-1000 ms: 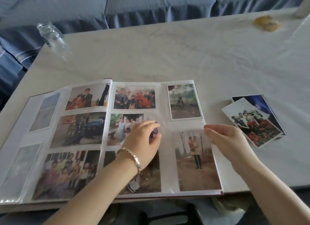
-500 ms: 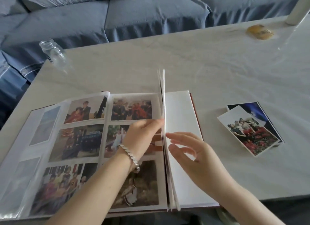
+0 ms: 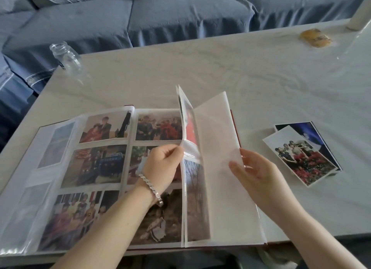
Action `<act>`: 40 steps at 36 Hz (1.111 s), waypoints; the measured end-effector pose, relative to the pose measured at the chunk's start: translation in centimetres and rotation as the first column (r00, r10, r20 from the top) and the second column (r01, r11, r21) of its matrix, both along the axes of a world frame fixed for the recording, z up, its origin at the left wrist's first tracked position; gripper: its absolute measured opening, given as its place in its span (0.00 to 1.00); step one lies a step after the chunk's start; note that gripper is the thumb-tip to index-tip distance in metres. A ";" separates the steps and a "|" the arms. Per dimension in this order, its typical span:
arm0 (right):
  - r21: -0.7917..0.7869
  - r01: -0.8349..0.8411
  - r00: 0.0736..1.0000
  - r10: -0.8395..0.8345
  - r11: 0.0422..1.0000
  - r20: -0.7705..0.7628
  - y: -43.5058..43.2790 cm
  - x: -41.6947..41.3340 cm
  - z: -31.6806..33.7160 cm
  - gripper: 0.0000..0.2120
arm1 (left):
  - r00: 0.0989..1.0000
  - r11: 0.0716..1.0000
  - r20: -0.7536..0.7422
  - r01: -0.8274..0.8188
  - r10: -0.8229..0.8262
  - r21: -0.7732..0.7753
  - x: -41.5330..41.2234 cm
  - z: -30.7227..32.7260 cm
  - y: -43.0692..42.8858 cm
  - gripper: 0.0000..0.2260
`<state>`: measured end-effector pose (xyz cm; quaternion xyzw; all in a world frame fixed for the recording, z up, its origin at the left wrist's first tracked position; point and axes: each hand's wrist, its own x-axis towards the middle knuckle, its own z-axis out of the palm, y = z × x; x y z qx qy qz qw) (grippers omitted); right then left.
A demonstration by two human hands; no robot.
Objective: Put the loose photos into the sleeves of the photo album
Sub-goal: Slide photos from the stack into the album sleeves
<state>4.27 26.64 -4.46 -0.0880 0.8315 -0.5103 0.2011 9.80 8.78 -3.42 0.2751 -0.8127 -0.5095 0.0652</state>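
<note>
The photo album [image 3: 96,164] lies open on the white table, its left pages full of photos. My left hand [image 3: 162,164], with a bracelet on the wrist, pinches the edge of a raised album page [image 3: 189,136] that stands nearly upright. My right hand [image 3: 255,170] holds the right edge of a blank white page [image 3: 214,148] that is also lifted and tilted. A small pile of loose photos [image 3: 301,154] lies on the table to the right of the album, a group photo with red flowers on top.
A clear glass jar [image 3: 66,56] stands at the table's far left corner. A yellowish wrapped item [image 3: 315,38] lies at the far right, beside a white post [image 3: 359,12]. A blue sofa [image 3: 180,14] runs behind the table [image 3: 220,68].
The right-hand pages, flat a second ago, have been lifted. My left hand now pinches one raised page and my right hand has moved right to hold a blank page apart from it.
</note>
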 end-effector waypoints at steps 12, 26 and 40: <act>0.336 -0.111 0.980 0.160 0.935 -0.122 1.7 -0.7 -1.8 0.22 | 0.973 0.858 0.208 0.024 0.098 -0.514 2.0 -1.8 -1.9 0.31; 0.755 0.034 0.957 0.197 0.655 -0.214 6.7 -5.7 -3.2 0.33 | 0.774 0.525 0.564 0.619 -0.286 -0.584 -0.9 -3.3 1.9 0.24; 0.775 0.205 0.903 0.190 0.598 -0.386 7.7 -6.6 -1.1 0.07 | 0.802 0.322 0.410 0.563 -0.435 -0.761 0.5 -3.1 -1.7 0.18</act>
